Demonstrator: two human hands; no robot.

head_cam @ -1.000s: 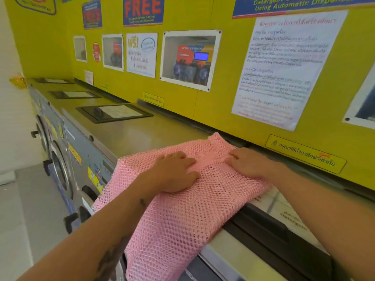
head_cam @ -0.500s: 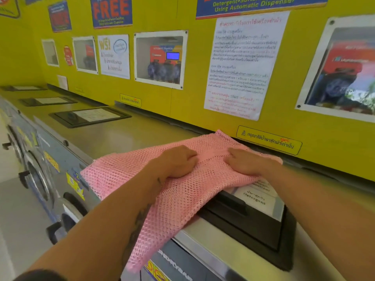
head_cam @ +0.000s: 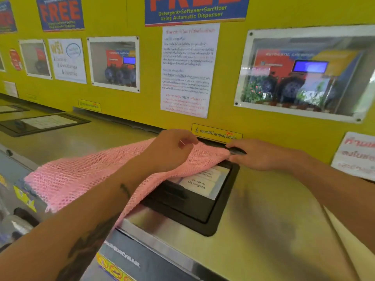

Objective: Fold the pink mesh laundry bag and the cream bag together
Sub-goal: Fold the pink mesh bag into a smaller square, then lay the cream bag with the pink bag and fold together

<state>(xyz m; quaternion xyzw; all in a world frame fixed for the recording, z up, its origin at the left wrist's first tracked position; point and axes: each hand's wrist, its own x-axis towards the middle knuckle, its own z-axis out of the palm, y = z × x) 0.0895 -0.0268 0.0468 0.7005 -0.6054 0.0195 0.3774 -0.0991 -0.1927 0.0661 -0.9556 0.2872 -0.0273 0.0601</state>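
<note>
Two hands working the far edge of a pink mesh bag on a washer top.

The left hand (head_cam: 172, 147) pinches the pink mesh bag (head_cam: 81, 179) at its far edge, lifting it, probably to start a fold. Just beside it, the right hand (head_cam: 261, 155) grips the bag's corner, likely keeping that edge taut. Under both hands the mesh drapes over the detergent drawer (head_cam: 194, 201) and trails back past the left wrist. No cream bag can be made out.

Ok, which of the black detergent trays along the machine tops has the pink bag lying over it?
The nearest tray, with the "Detergent" label: the pink bag covers its left side. The tray farther left lies uncovered.
</note>
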